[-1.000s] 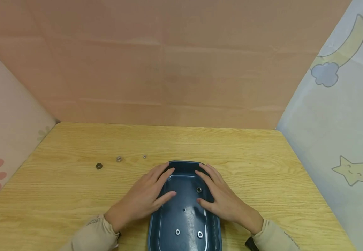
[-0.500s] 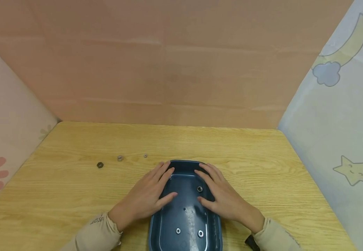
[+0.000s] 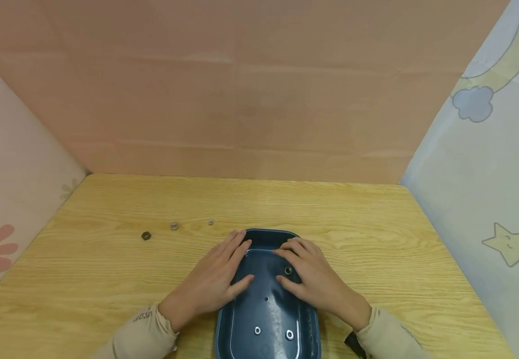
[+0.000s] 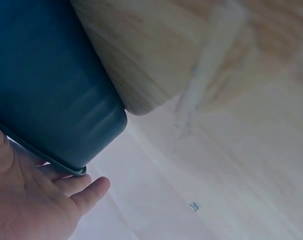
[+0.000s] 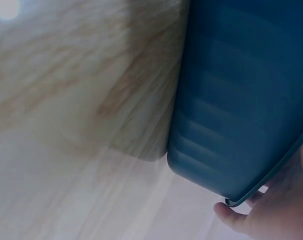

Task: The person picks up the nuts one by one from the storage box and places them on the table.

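Note:
A dark blue plastic tray [image 3: 265, 239] stands at the table's front middle. My left hand [image 3: 214, 279] rests along its left rim, fingers spread and thumb over the inside. On the right rim lies my right hand [image 3: 315, 276], its fingers a little bent over the tray. Beside the right fingers, inside, is a nut [image 3: 288, 270]. Two more nuts, a smaller one [image 3: 257, 330] and a larger one [image 3: 289, 334], lie nearer the front of the tray floor. A tiny dark spot [image 3: 266, 299] between them is too small to identify. Both wrist views show the tray's outer wall [image 4: 56, 85] above the fingers.
On the wooden table [image 3: 358, 214], left of the tray, lie a dark hex nut [image 3: 146, 236], a silver nut [image 3: 175, 226] and a tiny nut [image 3: 211, 222]. Patterned panels flank the table, and a brown sheet [image 3: 232, 109] covers the back. A black object [image 3: 353, 344] shows by the right sleeve.
My right hand's fingers have bent and drawn slightly inward over the tray. The left hand stays on its rim. The whole scene has shifted slightly right in the head view.

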{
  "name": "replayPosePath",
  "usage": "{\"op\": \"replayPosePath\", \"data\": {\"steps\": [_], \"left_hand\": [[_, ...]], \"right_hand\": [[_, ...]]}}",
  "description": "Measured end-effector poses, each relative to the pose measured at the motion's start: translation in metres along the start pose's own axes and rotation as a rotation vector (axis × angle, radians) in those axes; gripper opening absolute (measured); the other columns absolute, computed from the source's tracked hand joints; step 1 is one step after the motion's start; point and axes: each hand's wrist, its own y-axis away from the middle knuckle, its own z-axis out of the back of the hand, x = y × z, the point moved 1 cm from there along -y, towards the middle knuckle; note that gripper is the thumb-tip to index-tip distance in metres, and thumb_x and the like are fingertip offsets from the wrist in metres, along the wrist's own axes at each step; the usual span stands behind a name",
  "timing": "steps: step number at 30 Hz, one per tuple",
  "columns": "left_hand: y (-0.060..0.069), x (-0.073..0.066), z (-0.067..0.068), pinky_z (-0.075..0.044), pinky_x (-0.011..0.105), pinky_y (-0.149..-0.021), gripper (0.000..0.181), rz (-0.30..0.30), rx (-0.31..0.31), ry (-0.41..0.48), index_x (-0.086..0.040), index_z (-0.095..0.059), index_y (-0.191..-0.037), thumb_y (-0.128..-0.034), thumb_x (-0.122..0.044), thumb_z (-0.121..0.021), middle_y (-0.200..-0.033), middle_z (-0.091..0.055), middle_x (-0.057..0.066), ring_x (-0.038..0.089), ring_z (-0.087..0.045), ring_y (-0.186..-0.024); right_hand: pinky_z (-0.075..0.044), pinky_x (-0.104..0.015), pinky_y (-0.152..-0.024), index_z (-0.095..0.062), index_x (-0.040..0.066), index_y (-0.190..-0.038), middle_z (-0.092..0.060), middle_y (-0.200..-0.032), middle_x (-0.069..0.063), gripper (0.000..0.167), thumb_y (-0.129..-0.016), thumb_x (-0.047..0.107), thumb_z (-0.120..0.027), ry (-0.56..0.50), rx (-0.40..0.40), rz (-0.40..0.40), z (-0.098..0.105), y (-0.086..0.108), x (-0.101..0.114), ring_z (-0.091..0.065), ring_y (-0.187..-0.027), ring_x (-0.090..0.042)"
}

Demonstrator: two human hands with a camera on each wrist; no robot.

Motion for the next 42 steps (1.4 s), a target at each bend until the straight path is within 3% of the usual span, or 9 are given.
{"op": "replayPosePath", "data": {"steps": [14, 25, 34, 42], "left_hand": [[0.000, 0.000, 0.000, -0.037, 0.053, -0.115, 0.071, -0.017, -0.018, -0.005, -0.005, -0.039, -0.151, -0.0967, -0.048, -0.057, -0.162, -0.030, 0.017, 0.035, -0.029, -0.150], [0.000, 0.000, 0.000, -0.038, 0.052, -0.114, 0.070, -0.026, -0.034, 0.003, -0.005, -0.040, -0.150, -0.0964, -0.046, -0.059, -0.161, -0.030, 0.016, 0.034, -0.029, -0.150], [0.000, 0.000, -0.001, -0.039, 0.052, -0.114, 0.069, -0.033, -0.056, -0.002, -0.005, -0.042, -0.149, -0.0957, -0.044, -0.061, -0.161, -0.031, 0.016, 0.035, -0.031, -0.149], [0.000, 0.000, -0.002, -0.039, 0.052, -0.114, 0.068, -0.033, -0.065, 0.001, -0.005, -0.043, -0.148, -0.0953, -0.044, -0.061, -0.160, -0.032, 0.017, 0.035, -0.032, -0.149]], "right_hand": [[-0.049, -0.047, -0.096, -0.075, 0.013, -0.107, -0.072, -0.106, 0.000, 0.028, -0.082, 0.025, -0.079, 0.059, 0.040, 0.025, 0.002, -0.009, -0.002, -0.058, -0.110, -0.024], [-0.050, -0.048, -0.093, -0.077, 0.009, -0.099, -0.074, -0.102, -0.004, 0.022, -0.078, 0.013, -0.078, 0.041, 0.126, 0.023, 0.001, -0.011, -0.001, -0.060, -0.107, -0.027], [-0.052, -0.047, -0.080, -0.077, 0.007, -0.094, -0.074, -0.093, -0.005, 0.022, -0.072, 0.005, -0.078, 0.129, 0.105, 0.029, -0.002, -0.013, 0.002, -0.058, -0.100, -0.026], [-0.052, -0.047, -0.077, -0.077, 0.008, -0.090, -0.075, -0.089, -0.004, 0.021, -0.071, 0.001, -0.080, 0.131, 0.078, 0.028, -0.003, -0.012, 0.004, -0.058, -0.099, -0.026]]}}
